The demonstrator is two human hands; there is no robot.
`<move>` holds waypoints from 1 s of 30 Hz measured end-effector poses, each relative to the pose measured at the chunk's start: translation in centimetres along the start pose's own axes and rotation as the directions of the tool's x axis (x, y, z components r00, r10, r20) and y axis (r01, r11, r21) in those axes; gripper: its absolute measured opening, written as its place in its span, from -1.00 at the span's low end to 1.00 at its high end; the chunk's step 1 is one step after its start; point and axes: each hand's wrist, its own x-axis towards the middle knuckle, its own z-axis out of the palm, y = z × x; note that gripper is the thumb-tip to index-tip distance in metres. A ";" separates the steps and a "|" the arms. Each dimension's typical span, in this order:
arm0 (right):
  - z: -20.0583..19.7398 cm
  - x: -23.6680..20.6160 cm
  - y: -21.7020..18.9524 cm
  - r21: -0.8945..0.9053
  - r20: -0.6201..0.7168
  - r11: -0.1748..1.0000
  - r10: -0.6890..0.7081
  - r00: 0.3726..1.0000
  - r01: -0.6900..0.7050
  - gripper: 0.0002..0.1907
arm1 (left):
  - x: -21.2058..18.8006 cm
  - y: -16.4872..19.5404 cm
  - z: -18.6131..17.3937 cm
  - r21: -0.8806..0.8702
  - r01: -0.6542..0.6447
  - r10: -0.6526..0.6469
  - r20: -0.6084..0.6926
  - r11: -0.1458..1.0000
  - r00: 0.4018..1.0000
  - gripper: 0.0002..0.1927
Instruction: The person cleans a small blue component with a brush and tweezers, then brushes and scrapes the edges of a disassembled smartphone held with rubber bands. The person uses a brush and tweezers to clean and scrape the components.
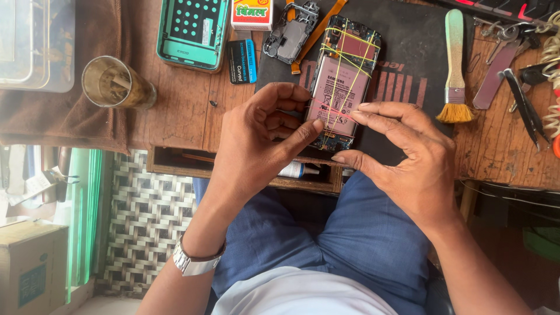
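**Opened phone, bands on, hands at its near end**

Opened phone (341, 81) lies flat on the black mat (408, 52), just past my fingertips. Left hand (262, 137): fingers curled, thumb tip pressing the near edge. Right hand (402, 151): loosely open, index on the yellow rubber bands (345, 55), clasping nothing. Looks light, stiff, fragile w/ internals bare, so I'd judge side edges safest to take.

Wooden bench (186, 116): mat (408, 64), brush (455, 64), glass (114, 84)

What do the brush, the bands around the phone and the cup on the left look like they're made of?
Brush: pale painted handle, likely wood, a metal collar and tan bristles. Bands: thin yellow loops stretched tight across the opened phone, probably rubber. Cup: see-through and ribbed, glass or clear plastic.
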 end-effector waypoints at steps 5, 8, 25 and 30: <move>0.0 -0.1 0.0 0.003 -0.004 1.000 0.004 1.000 -0.004 -0.48 | 0.0 -0.1 0.0 0.004 0.002 -0.002 -0.006 1.000 1.000 -0.61; 0.0 0.0 0.0 0.008 -0.002 1.000 0.001 1.000 -0.001 -0.48 | 0.0 -0.2 0.0 0.017 -0.002 0.003 -0.026 1.000 1.000 -0.61; -0.6 0.5 0.5 0.534 0.049 0.830 0.161 0.986 -0.162 -0.28 | -0.6 0.4 1.0 -0.193 -0.096 0.068 -0.146 0.976 0.987 -0.38; -1.0 1.8 1.1 0.728 0.122 0.621 0.298 0.947 -0.290 -0.30 | -1.6 1.4 1.2 0.325 -0.355 0.424 -0.171 0.876 0.890 -0.51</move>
